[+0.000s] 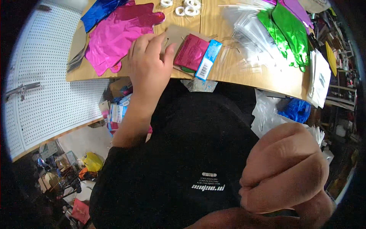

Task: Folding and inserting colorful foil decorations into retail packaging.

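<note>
My left hand [150, 57] is at the table's near edge, its fingers stretched out and thumb apart, holding nothing that I can see. Flat pink foil balloons [108, 42] lie just left of it. On its right is a folded magenta foil packet [190, 51] with a blue and white label card [208, 61], resting on a brown card sheet [174, 35]. Raised close to the camera at the lower right, my right hand [284, 171] is curled into a closed fist. Whatever it may hold is hidden.
The wooden table [244, 78] also carries white ribbon rolls [180, 10], clear plastic sleeves [253, 34], green foil balloons [288, 32] and blue foil [100, 13]. A white pegboard [57, 76] stands at left. Bags and packages lie below the table.
</note>
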The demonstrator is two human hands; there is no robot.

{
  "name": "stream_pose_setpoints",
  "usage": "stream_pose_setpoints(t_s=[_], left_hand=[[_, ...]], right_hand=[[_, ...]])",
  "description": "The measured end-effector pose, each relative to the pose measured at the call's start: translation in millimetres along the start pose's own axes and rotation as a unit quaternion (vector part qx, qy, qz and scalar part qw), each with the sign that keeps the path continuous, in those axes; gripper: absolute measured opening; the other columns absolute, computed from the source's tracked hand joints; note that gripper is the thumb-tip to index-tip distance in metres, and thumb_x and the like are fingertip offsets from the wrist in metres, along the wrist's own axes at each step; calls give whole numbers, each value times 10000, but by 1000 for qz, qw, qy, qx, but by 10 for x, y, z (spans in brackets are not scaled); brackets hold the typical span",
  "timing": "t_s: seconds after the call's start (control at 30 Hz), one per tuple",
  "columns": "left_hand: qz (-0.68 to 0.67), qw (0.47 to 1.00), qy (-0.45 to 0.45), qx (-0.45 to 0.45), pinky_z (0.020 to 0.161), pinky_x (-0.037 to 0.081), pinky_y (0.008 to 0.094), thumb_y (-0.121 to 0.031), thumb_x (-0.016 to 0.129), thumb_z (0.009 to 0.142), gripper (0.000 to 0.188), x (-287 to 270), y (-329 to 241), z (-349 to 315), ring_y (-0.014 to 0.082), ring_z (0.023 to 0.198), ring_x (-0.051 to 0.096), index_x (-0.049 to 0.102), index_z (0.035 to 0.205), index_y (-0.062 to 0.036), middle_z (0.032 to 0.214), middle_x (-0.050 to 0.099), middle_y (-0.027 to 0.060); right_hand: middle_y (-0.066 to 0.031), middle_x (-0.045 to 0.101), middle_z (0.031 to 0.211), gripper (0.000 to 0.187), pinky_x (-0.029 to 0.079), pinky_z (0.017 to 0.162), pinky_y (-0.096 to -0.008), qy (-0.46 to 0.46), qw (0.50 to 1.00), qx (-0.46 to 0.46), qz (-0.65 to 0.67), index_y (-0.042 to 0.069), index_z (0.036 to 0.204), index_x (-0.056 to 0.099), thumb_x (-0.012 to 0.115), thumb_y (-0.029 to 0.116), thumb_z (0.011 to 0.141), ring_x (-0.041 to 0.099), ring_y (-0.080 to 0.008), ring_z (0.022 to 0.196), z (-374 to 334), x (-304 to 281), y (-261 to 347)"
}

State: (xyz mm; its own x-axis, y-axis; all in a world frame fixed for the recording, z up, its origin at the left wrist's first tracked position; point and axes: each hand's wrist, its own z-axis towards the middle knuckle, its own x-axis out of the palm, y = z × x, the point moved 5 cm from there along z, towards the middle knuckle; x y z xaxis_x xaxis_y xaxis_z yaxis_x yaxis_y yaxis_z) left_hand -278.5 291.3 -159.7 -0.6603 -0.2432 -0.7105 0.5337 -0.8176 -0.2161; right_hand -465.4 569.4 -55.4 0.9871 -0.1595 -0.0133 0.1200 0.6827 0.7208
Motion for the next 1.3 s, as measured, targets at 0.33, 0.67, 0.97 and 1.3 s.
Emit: stream_pose_setpoints(t_s=[0.33, 0.67, 0.97, 1.3], left_hand=[[-154, 987, 41, 31, 973, 473, 462, -281, 821, 847, 397, 171, -395, -145, 337, 1052, 622, 710, 1135, -31, 1116, 648, 124], [-153, 983, 98, 27, 1008, 489, 462, -325, 867, 754, 479, 372, -383, -177, 350, 1137, 634, 733, 1121, -49, 1238, 661, 136], [-179, 980, 90, 15, 1056, 470, 469, -327, 849, 732, 436, 335, -434, -184, 341, 1169, 609, 740, 1056, -56, 1243, 636, 112], [-207, 974, 51, 75, 1030, 488, 466, -200, 808, 718, 318, 263, -439, -201, 325, 1115, 635, 740, 997, -63, 1124, 655, 106]], right_hand=[[-56, 562, 801, 272, 451, 525, -259, 21, 998, -24, 50, 397, 1202, 639, 660, 248, 976, 510, -170, 612, 497, 527, -90], [-52, 668, 753, 228, 537, 577, -289, 16, 981, 91, -169, 112, 970, 558, 756, 89, 860, 636, -159, 616, 344, 177, -372], [-138, 758, 1054, 233, 570, 817, -340, 76, 775, 165, -605, 50, 1115, 709, 761, 120, 899, 743, -249, 965, 1266, -1108, -2287], [-161, 747, 1055, 256, 564, 867, -463, 316, 643, 162, -679, 83, 1088, 750, 701, 172, 853, 712, -357, 998, 1500, -1103, -2729]])
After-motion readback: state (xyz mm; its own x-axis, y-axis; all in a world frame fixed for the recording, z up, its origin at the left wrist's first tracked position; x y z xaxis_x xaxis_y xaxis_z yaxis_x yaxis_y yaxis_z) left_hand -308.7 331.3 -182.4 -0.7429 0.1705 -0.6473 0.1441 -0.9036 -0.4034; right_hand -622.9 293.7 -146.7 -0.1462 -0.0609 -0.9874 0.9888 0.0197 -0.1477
